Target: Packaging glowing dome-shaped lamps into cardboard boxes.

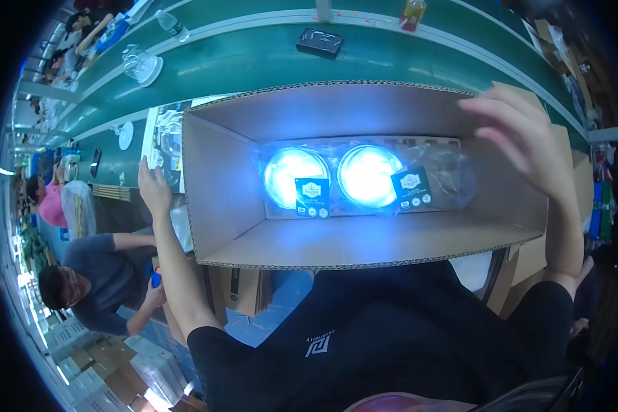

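Corrugated cardboard box [364, 247], open-topped, at the near edge of the green conveyor table [268, 62] just in front of the torso: likely light and fairly stiff but bendy at the flaps, best gripped low on the side walls, not by the flaps, with two glowing round lamps [333, 175] in crinkly clear bags on its floor probably fragile and slippery. Left hand [152, 189] flat against outer left wall, fingers straight, nothing clenched, forearm reaching up from below; right hand [522, 134] loose and empty, fingers spread and half-curled above the far right corner, blurred, contact with the wall not clear.
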Demonstrator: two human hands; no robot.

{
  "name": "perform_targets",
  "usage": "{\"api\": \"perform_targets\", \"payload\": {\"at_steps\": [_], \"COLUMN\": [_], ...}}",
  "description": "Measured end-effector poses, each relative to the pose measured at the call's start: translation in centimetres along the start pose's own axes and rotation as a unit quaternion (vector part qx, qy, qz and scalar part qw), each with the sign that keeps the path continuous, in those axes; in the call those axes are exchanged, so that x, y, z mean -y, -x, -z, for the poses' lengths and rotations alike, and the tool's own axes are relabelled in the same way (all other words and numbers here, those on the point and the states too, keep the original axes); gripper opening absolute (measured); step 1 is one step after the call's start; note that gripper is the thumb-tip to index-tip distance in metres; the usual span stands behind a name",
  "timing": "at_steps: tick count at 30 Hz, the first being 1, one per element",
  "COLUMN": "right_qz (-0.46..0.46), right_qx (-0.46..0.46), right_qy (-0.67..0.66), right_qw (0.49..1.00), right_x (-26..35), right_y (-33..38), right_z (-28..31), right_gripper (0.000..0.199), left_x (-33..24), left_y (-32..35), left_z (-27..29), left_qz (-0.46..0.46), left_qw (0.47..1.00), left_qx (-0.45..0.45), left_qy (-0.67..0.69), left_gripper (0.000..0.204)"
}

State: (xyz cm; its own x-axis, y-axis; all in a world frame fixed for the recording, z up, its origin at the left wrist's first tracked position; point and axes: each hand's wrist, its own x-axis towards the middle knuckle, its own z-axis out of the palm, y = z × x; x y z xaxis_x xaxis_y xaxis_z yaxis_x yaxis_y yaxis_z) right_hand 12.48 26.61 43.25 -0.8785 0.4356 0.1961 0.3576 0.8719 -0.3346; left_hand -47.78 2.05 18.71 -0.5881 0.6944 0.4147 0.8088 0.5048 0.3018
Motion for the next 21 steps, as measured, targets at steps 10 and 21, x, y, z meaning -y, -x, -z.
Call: {"api": "perform_targets", "payload": {"at_steps": [10, 21], "right_qz": [-0.212, -0.295], "right_qx": [-0.085, -0.122], "right_qy": [0.016, -0.054], "right_qw": [0.974, 0.946], "right_x": [-0.7, -2.1], "right_y": [10.9, 12.8], "right_z": [-1.8, -3.9], "right_gripper": [0.024, 0.015], "left_x": [0.2, -2.8], "left_y": [-5.7, -8.9], "left_z": [-5.3, -6.9], "left_qz": [-0.086, -0.123], "left_qw": [0.986, 0.982], "left_qx": [0.12, 0.056], "left_qy": [-0.072, -0.129], "left_gripper": [0.051, 0.037]}}
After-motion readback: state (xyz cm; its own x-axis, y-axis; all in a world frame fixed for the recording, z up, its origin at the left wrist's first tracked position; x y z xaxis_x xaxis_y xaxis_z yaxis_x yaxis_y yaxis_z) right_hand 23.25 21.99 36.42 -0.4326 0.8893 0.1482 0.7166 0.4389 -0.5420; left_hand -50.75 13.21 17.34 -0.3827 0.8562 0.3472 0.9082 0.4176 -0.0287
